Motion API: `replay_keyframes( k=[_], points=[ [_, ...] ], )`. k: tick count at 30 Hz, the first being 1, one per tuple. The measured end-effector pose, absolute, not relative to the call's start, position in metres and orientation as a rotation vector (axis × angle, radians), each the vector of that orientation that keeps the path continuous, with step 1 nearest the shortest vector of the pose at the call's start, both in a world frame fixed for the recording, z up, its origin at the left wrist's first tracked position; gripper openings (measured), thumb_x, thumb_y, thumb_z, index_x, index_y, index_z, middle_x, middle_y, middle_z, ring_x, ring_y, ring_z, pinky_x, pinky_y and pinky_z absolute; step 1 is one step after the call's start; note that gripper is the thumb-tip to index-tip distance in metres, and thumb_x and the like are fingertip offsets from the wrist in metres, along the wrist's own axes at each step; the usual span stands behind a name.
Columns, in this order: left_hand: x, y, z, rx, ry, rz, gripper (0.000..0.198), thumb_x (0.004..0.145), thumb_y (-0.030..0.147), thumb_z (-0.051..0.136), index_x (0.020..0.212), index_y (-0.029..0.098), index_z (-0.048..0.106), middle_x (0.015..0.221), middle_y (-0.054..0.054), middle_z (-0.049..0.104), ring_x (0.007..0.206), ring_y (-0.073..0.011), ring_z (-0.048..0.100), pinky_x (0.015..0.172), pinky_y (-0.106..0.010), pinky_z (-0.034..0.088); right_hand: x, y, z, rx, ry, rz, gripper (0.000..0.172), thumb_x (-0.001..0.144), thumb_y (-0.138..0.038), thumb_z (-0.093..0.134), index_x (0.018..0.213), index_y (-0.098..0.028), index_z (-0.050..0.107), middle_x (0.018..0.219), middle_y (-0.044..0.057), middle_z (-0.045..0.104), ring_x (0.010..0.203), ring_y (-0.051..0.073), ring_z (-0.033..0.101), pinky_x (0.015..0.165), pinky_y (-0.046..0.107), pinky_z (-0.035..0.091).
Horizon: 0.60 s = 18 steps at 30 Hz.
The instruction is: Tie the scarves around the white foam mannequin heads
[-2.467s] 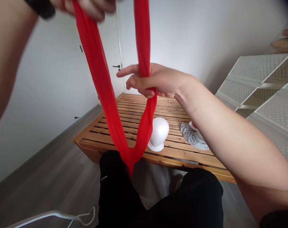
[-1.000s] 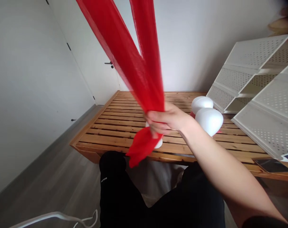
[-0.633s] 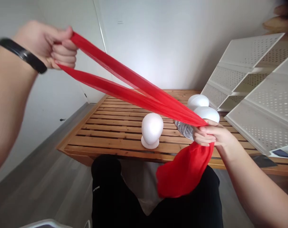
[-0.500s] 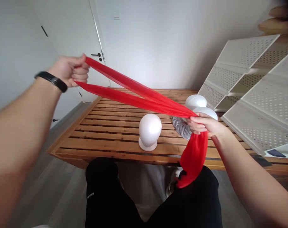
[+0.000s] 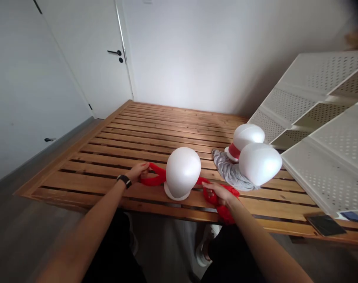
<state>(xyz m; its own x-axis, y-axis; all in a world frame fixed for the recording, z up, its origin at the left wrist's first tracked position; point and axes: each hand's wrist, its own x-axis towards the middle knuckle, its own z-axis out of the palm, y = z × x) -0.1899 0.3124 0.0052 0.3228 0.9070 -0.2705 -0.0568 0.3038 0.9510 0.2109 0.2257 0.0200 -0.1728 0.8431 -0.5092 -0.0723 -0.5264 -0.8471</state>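
Observation:
A white foam mannequin head (image 5: 183,171) stands upright on the slatted wooden surface in front of me. A red scarf (image 5: 157,179) passes behind its neck, the middle stretch hidden by the head. On the left side, my left hand (image 5: 138,171) is closed round the looped end of the scarf. My right hand (image 5: 218,193) grips the scarf to the right of the head, and its loose, bunched end hangs below that hand over the front edge. Both hands are low, close to the slats.
Two more foam heads (image 5: 260,163) stand at the right, one with a red band at its neck and a grey scarf (image 5: 230,173) at their bases. White perforated bins (image 5: 320,169) line the right side. A phone (image 5: 325,224) lies near the front edge of the slatted bed (image 5: 137,133).
Both hands have come down from in front of the head, taking the stretched scarf from the air to behind the head's neck. My view has shifted too.

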Motion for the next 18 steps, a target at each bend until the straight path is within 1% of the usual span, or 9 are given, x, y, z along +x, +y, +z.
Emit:
replay_keyframes(
  k=[2,4,6,8,9,11,14,16,18],
  points=[
    [-0.19,0.281,-0.023,0.952,0.878,0.822,0.042,0.082,0.055,0.076,0.079,0.014,0.065,0.043,0.007,0.032,0.047,-0.0112,0.04,0.053,-0.026,0.035,0.203,0.197,-0.005,-1.37,-0.807,1.889,0.042,0.067,-0.042,0.092,0.071,-0.019,0.057,0.057,-0.002,0.053,0.048,0.009,0.045,0.046,0.022,0.041],
    [-0.187,0.258,-0.034,0.884,0.737,0.791,0.036,0.078,0.045,0.077,0.088,0.011,0.071,0.046,0.002,0.042,0.063,-0.0188,0.058,0.069,-0.031,0.046,0.19,0.178,-0.019,-1.312,-0.678,1.915,0.039,0.066,-0.038,0.092,0.076,-0.019,0.059,0.061,-0.002,0.056,0.053,0.011,0.051,0.052,0.023,0.048],
    [-0.181,0.245,-0.036,0.806,0.613,0.739,0.037,0.073,0.04,0.074,0.092,0.009,0.075,0.053,-0.005,0.055,0.075,-0.0257,0.065,0.078,-0.038,0.05,0.173,0.167,-0.025,-1.233,-0.541,1.891,0.036,0.066,-0.034,0.091,0.078,-0.019,0.06,0.062,-0.003,0.057,0.055,0.012,0.055,0.059,0.025,0.053],
    [-0.169,0.235,-0.039,0.698,0.545,0.708,0.038,0.068,0.038,0.068,0.09,0.009,0.077,0.063,-0.011,0.064,0.077,-0.0286,0.066,0.078,-0.043,0.052,0.153,0.161,-0.028,-1.166,-0.424,1.858,0.034,0.066,-0.031,0.09,0.08,-0.019,0.062,0.065,-0.001,0.061,0.059,0.014,0.06,0.064,0.027,0.057],
    [-0.162,0.23,-0.041,0.65,0.561,0.711,0.036,0.066,0.035,0.067,0.089,0.009,0.078,0.068,-0.012,0.067,0.077,-0.0283,0.067,0.077,-0.043,0.053,0.144,0.159,-0.03,-1.142,-0.386,1.842,0.033,0.066,-0.03,0.09,0.082,-0.019,0.063,0.068,0.0,0.065,0.061,0.015,0.063,0.066,0.028,0.058],
    [-0.145,0.218,-0.05,0.602,0.692,0.723,0.029,0.064,0.023,0.069,0.088,0.01,0.078,0.077,-0.013,0.072,0.075,-0.0249,0.068,0.076,-0.039,0.055,0.126,0.156,-0.035,-1.112,-0.356,1.805,0.035,0.064,-0.028,0.089,0.088,-0.018,0.065,0.077,0.004,0.071,0.066,0.017,0.067,0.067,0.029,0.059],
    [-0.121,0.202,-0.064,0.647,0.925,0.653,0.027,0.062,0.007,0.071,0.088,0.01,0.077,0.088,-0.015,0.076,0.072,-0.0203,0.069,0.073,-0.033,0.056,0.104,0.153,-0.046,-1.103,-0.411,1.717,0.041,0.063,-0.025,0.086,0.097,-0.018,0.066,0.086,0.005,0.075,0.073,0.019,0.068,0.07,0.028,0.058],
    [-0.108,0.197,-0.069,0.731,0.973,0.564,0.028,0.063,0.006,0.074,0.091,0.009,0.076,0.091,-0.015,0.076,0.071,-0.0201,0.07,0.069,-0.032,0.057,0.094,0.151,-0.056,-1.141,-0.492,1.632,0.041,0.064,-0.027,0.081,0.1,-0.017,0.066,0.088,0.005,0.075,0.076,0.02,0.069,0.072,0.03,0.057],
    [-0.098,0.197,-0.069,0.852,0.968,0.504,0.03,0.068,0.013,0.078,0.097,0.009,0.075,0.088,-0.014,0.076,0.065,-0.0191,0.069,0.061,-0.03,0.055,0.087,0.15,-0.066,-1.236,-0.588,1.507,0.039,0.066,-0.031,0.076,0.1,-0.017,0.065,0.088,0.005,0.075,0.079,0.023,0.069,0.073,0.032,0.057]
  ],
)
